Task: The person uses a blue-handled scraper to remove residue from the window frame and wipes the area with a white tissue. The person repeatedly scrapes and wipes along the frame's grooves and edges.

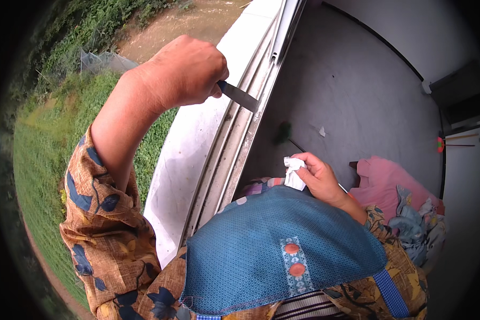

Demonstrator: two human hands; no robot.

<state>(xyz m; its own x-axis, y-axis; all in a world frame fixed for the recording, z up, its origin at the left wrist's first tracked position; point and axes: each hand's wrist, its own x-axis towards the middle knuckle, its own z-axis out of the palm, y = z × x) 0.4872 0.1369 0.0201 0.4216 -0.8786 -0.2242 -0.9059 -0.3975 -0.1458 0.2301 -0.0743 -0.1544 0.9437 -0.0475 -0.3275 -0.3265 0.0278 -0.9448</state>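
Observation:
My left hand is closed around the blue handle of a flat metal blade, a scraper or a knife. The blade's far end lies on the window's sliding track, against the inner rail. Dark dirt marks the grooves of the track. In my right hand a crumpled white tissue or paper is pinched between thumb and fingers, just above my blue apron. Most of the blade's handle is hidden inside my left fist.
Outside the track runs a white ledge, with green plants below. Upright at the top stands a metal window frame. Indoors, the grey floor bears a white scrap. A pink cloth and piled clothes lie right.

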